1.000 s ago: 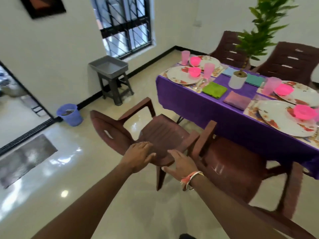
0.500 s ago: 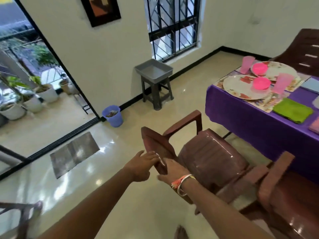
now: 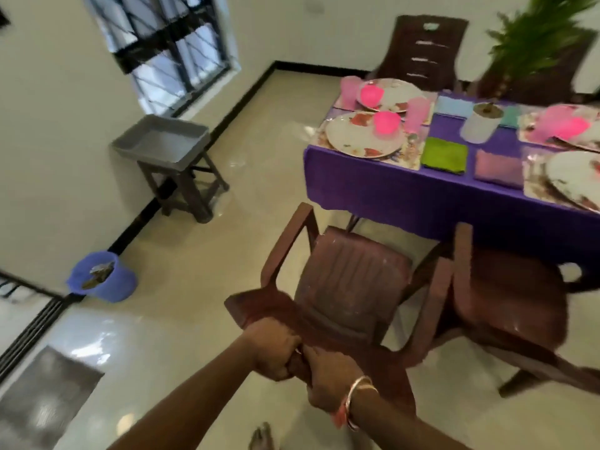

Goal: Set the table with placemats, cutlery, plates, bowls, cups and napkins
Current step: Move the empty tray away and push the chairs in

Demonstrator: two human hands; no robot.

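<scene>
My left hand and my right hand both grip the top of the backrest of a brown plastic chair that faces the table. The table wears a purple cloth. On it lie patterned placemats with white floral plates, pink bowls and pink cups. A green napkin and a pink napkin lie near the front edge, a blue one further back.
A second brown chair stands right of mine, touching its armrest. More chairs stand behind the table. A white pot with a plant sits mid-table. A grey tray on a stool and a blue bin stand by the left wall.
Both hands went from touching the chair's backrest to gripping it. The chair now faces the table squarely, and the view swung back right toward the table.
</scene>
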